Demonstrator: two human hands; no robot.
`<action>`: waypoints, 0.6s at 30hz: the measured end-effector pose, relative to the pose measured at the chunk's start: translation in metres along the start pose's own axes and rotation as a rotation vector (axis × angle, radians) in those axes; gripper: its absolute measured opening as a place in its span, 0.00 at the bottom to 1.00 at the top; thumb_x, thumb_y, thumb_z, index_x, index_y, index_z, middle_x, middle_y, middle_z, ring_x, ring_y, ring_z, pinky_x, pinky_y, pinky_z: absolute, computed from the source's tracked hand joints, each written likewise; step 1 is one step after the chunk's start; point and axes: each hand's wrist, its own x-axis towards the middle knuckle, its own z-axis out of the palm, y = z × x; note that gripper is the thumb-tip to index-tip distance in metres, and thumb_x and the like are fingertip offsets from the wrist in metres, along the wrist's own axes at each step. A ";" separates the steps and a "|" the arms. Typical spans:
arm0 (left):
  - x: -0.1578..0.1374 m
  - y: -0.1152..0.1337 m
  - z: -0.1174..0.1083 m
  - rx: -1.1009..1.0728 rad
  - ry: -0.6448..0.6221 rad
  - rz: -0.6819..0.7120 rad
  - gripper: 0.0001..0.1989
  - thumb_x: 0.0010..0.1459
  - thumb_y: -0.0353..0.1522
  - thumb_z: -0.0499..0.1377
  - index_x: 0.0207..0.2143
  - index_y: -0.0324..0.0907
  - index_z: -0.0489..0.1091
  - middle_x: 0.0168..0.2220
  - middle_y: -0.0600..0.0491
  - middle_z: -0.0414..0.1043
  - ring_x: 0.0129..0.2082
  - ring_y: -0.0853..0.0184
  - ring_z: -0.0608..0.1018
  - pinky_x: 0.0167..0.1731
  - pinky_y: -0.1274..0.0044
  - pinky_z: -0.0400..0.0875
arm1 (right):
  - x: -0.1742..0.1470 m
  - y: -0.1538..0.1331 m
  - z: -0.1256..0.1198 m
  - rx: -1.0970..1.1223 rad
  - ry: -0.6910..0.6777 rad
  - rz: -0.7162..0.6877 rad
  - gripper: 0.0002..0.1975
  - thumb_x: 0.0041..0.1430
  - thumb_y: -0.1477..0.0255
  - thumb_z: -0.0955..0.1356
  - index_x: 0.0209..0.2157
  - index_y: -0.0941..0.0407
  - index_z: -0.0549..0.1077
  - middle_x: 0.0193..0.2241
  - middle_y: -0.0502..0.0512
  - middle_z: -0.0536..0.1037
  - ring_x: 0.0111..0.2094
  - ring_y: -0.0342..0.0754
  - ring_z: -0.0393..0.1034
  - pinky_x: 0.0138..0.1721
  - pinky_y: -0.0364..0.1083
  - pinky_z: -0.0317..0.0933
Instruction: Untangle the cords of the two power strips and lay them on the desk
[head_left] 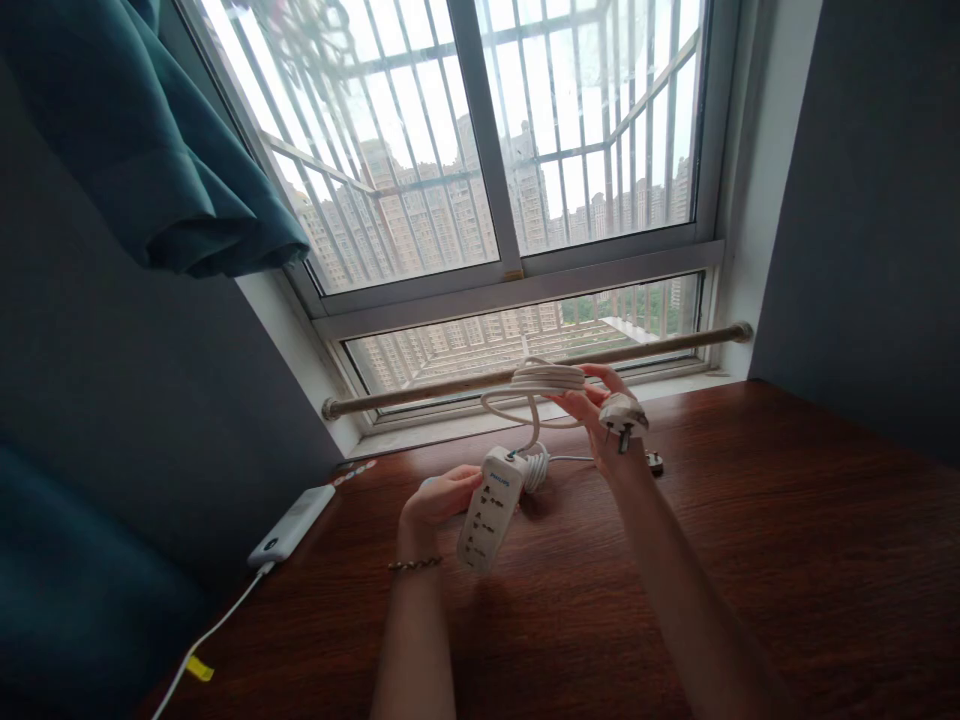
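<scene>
My left hand (444, 496) grips the upper edge of a white power strip (489, 520), tilted with its sockets facing me above the table. From its top end a white cord (546, 378) runs up into a loose coil, which my right hand (600, 400) holds closed around its right side. The cord's plug (624, 414) hangs beside my right wrist, prongs pointing down. Behind the strip lies a second bundled white cord (535, 470), with a lead reaching to another plug (655, 462) on the table, partly hidden by my right forearm.
The brown wooden table (787, 540) ends at a barred window with a horizontal rail (442, 386) across it. On the left lie a white box-shaped device (292, 524) with a cable and a yellow tag (199, 668). A teal curtain (172, 190) hangs at upper left.
</scene>
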 end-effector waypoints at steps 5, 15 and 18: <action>0.000 -0.024 -0.023 -0.024 0.017 0.026 0.23 0.55 0.44 0.55 0.38 0.31 0.70 0.31 0.44 0.73 0.32 0.64 0.75 0.37 0.73 0.68 | -0.006 0.000 0.018 -0.100 -0.042 0.046 0.20 0.41 0.71 0.73 0.36 0.57 0.64 0.30 0.53 0.75 0.30 0.48 0.72 0.30 0.45 0.66; 0.001 -0.028 -0.022 0.179 0.055 0.041 0.32 0.46 0.58 0.50 0.32 0.39 0.71 0.27 0.47 0.71 0.31 0.62 0.74 0.34 0.73 0.68 | -0.018 0.005 0.035 -0.046 -0.042 0.080 0.21 0.40 0.71 0.73 0.36 0.56 0.62 0.31 0.52 0.75 0.33 0.49 0.72 0.34 0.46 0.67; 0.001 -0.020 -0.012 0.272 0.154 0.054 0.29 0.48 0.57 0.51 0.31 0.41 0.72 0.24 0.48 0.70 0.27 0.62 0.74 0.29 0.73 0.69 | -0.020 0.009 0.037 -0.066 -0.047 0.071 0.20 0.42 0.71 0.72 0.37 0.56 0.63 0.32 0.53 0.75 0.33 0.49 0.72 0.35 0.46 0.66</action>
